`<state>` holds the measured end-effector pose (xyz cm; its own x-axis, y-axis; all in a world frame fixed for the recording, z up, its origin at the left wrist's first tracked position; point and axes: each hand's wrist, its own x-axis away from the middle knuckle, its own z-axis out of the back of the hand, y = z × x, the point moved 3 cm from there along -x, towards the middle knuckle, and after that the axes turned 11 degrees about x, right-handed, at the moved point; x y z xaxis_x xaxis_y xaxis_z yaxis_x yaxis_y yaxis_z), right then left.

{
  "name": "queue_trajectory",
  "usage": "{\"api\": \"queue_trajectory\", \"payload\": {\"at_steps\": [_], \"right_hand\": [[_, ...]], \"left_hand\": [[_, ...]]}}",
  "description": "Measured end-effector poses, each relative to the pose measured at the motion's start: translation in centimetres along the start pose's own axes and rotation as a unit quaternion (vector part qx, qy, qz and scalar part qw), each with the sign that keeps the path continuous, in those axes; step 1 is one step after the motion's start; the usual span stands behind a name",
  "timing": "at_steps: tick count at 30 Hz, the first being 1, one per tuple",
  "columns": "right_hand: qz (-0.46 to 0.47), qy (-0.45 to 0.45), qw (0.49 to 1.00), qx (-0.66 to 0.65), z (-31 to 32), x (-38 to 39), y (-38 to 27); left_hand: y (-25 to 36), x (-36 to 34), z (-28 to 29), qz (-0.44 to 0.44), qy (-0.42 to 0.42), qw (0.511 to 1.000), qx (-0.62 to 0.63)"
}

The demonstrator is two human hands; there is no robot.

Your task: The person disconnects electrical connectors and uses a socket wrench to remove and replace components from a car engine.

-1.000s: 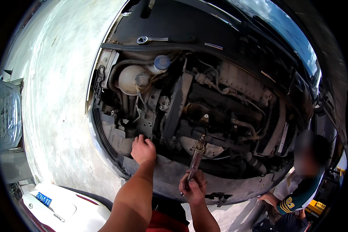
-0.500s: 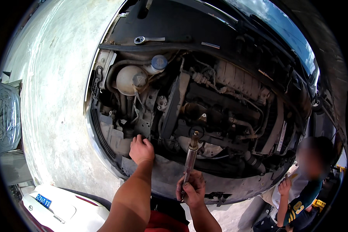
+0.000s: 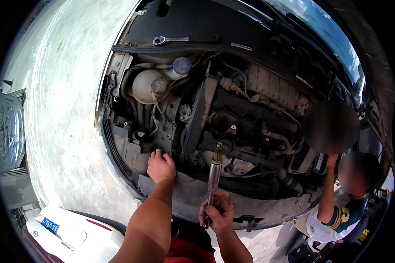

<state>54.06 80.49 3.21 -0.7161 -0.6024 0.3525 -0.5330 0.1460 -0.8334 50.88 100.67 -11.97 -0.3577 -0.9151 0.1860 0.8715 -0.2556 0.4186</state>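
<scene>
In my right hand, whose fingertips look dark with grime, is a long metal socket tool. It points up and away over the front of the engine bay, with a brass-coloured piece at its far tip that looks like a spark plug. The fingers wrap round the tool's lower end. My left hand rests on the front edge of the bay, beside a grey plastic part, fingers slightly bent and apart, holding nothing. Behind the tool lies the dirty engine.
A ratchet lies on the black cowl beyond a round coolant tank and a blue cap. A short metal bar lies nearby. At right, a co-worker's arm reaches into the bay. A white car stands lower left.
The co-worker has leaned in, and their arm has moved up and forward into the bay. My right hand and the tool have shifted slightly left; my left hand stays on the edge.
</scene>
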Motion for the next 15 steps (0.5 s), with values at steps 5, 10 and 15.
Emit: {"api": "queue_trajectory", "payload": {"at_steps": [5,10,15], "right_hand": [[0.004,0.041,0.999,-0.01,0.02,0.15,0.24],[-0.001,0.059,0.998,0.036,0.46,-0.1,0.82],[0.056,0.08,0.98,0.171,0.44,-0.33,0.49]], "left_hand": [[0.21,-0.11,0.11,-0.001,0.001,1.0,0.002],[0.25,0.01,-0.08,-0.005,0.004,1.0,0.019],[-0.13,0.04,-0.48,-0.004,0.015,1.0,0.001]]}}
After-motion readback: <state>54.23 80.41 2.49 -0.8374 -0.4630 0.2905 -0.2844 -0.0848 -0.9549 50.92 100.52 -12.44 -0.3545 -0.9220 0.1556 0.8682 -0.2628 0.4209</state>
